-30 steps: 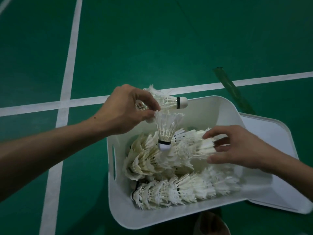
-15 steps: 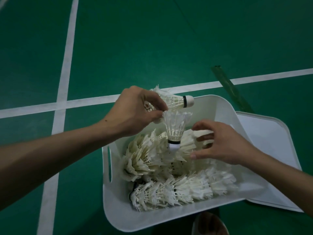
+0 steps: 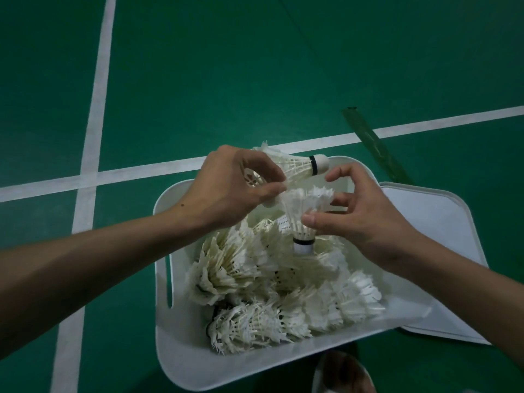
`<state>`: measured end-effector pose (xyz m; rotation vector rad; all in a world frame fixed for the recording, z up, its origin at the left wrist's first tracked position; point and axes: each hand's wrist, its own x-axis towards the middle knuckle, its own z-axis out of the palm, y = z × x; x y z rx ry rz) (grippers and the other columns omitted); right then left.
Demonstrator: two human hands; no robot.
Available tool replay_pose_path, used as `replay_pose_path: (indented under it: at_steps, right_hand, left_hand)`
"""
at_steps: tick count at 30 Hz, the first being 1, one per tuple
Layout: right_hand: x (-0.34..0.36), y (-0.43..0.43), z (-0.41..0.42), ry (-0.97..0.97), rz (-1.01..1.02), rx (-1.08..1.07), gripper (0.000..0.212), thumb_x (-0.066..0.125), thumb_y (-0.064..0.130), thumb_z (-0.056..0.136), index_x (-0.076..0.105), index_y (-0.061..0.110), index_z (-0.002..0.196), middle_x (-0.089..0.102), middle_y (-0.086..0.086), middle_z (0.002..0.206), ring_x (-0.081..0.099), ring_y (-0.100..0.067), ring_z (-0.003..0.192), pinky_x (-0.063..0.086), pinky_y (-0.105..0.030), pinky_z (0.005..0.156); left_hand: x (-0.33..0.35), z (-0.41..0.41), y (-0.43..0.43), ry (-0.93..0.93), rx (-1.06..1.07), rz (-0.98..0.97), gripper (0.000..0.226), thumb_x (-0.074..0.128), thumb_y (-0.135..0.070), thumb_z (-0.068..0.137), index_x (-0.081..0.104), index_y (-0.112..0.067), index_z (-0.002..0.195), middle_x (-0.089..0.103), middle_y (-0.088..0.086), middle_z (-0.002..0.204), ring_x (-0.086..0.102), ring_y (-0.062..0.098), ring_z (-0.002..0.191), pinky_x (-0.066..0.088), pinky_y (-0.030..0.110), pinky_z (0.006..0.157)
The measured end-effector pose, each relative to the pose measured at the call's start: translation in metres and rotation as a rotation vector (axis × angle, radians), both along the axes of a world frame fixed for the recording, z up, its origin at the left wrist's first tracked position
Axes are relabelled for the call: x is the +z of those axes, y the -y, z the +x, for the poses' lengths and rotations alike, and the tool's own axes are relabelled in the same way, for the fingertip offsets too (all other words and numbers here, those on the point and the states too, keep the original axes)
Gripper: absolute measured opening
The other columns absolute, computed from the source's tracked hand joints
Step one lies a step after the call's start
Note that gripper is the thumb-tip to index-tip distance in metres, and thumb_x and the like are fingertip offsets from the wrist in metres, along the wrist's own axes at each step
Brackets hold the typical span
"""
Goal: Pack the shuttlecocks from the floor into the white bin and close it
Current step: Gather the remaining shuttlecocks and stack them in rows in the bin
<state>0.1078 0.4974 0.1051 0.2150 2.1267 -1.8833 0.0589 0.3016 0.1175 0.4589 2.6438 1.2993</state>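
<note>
The white bin [image 3: 181, 361] stands open on the green floor, holding several rows of stacked white shuttlecocks [image 3: 255, 324]. Above its far side my left hand [image 3: 232, 188] pinches two shuttlecocks: one lies sideways with its cork to the right [image 3: 300, 165], the other hangs cork down [image 3: 302, 219]. My right hand [image 3: 360, 214] has its thumb and fingers closed round the skirt of the hanging shuttlecock. The bin's white lid [image 3: 442, 231] lies flat on the floor to the right, partly under the bin.
White court lines [image 3: 93, 114] cross the green floor to the left and behind the bin. A dark green strip [image 3: 374, 146] lies on the floor beyond the lid. The toe of a shoe [image 3: 343, 373] shows at the bottom edge.
My right hand has moved left from the stacked shuttlecocks in the bin and taken hold of the hanging shuttlecock. The left hand has kept both shuttlecocks above the bin.
</note>
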Motion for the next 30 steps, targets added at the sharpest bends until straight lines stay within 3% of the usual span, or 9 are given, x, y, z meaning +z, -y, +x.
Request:
replay_pose_path:
  at_steps: [4,7,9,12,17,20,22,25,30]
  right_hand:
    - [0.006,-0.018,0.000,-0.030,0.058,-0.045,0.072,0.083,0.013,0.057,0.046,0.037,0.113,0.058,-0.013,0.108,0.069,-0.028,0.087,0.057,-0.030,0.072]
    - [0.002,-0.033,0.003,-0.125,0.262,-0.076,0.070,0.080,0.004,0.069,0.049,0.044,0.117,0.056,-0.005,0.103,0.064,-0.019,0.084,0.053,-0.021,0.072]
    - [-0.005,-0.039,0.006,-0.166,0.419,-0.063,0.063,0.079,0.004,0.070,0.055,0.042,0.114,0.055,0.000,0.101,0.058,-0.010,0.079,0.047,-0.012,0.064]
    - [-0.019,-0.041,0.013,-0.136,0.558,-0.006,0.053,0.080,0.008,0.067,0.062,0.041,0.105,0.059,0.004,0.104,0.059,-0.009,0.081,0.048,-0.019,0.066]
    - [-0.035,-0.033,0.020,0.046,0.430,0.033,0.055,0.090,0.023,0.058,0.062,0.038,0.103,0.065,0.005,0.099,0.064,-0.012,0.090,0.056,-0.033,0.079]
    - [-0.040,-0.026,0.020,0.086,0.464,0.073,0.060,0.090,0.031,0.057,0.059,0.035,0.108,0.063,0.016,0.096,0.062,-0.005,0.092,0.053,-0.027,0.076]
    - [-0.043,-0.021,0.020,0.097,0.468,0.107,0.062,0.090,0.029,0.057,0.059,0.032,0.111,0.062,0.015,0.099,0.062,-0.009,0.092,0.055,-0.028,0.078]
    - [-0.046,-0.019,0.020,0.131,0.373,0.143,0.064,0.090,0.024,0.058,0.062,0.029,0.115,0.068,0.013,0.104,0.066,-0.012,0.092,0.056,-0.025,0.081]
    - [-0.038,-0.028,0.015,0.202,0.241,0.169,0.074,0.086,0.023,0.061,0.057,0.027,0.129,0.060,0.019,0.119,0.064,0.002,0.092,0.051,-0.015,0.075]
  left_hand:
    - [0.001,-0.004,0.005,-0.026,0.048,0.003,0.006,0.074,-0.030,0.076,0.071,-0.032,0.081,0.063,-0.027,0.075,0.058,-0.016,0.068,0.040,0.005,0.061]
    - [-0.003,-0.006,0.009,-0.030,0.058,-0.006,0.005,0.075,-0.027,0.077,0.072,-0.030,0.079,0.063,-0.027,0.074,0.056,-0.019,0.065,0.039,0.008,0.063]
    - [-0.004,-0.006,0.010,-0.024,0.054,-0.012,0.006,0.075,-0.026,0.077,0.071,-0.030,0.079,0.062,-0.027,0.073,0.054,-0.021,0.064,0.039,0.008,0.065]
    - [-0.005,-0.005,0.010,-0.024,0.048,-0.021,0.007,0.074,-0.026,0.078,0.070,-0.032,0.079,0.060,-0.028,0.072,0.054,-0.020,0.063,0.038,0.008,0.063]
    - [-0.005,-0.005,0.009,-0.036,0.030,-0.046,0.006,0.073,-0.026,0.079,0.071,-0.029,0.083,0.062,-0.026,0.076,0.056,-0.018,0.070,0.038,0.005,0.063]
    - [-0.005,-0.005,0.011,-0.046,0.024,-0.053,0.006,0.073,-0.026,0.079,0.071,-0.028,0.084,0.062,-0.027,0.076,0.055,-0.018,0.073,0.038,0.005,0.067]
    - [-0.004,-0.005,0.011,-0.046,0.021,-0.048,0.006,0.073,-0.026,0.079,0.071,-0.029,0.083,0.062,-0.027,0.076,0.056,-0.018,0.074,0.042,0.009,0.073]
    - [-0.002,-0.003,0.012,-0.040,-0.001,-0.053,0.009,0.073,-0.025,0.078,0.069,-0.032,0.081,0.062,-0.027,0.078,0.058,-0.016,0.075,0.045,0.012,0.076]
    - [0.000,-0.001,0.011,-0.051,-0.057,-0.077,0.010,0.072,-0.025,0.078,0.067,-0.033,0.079,0.067,-0.022,0.080,0.061,-0.012,0.077,0.047,0.010,0.077]
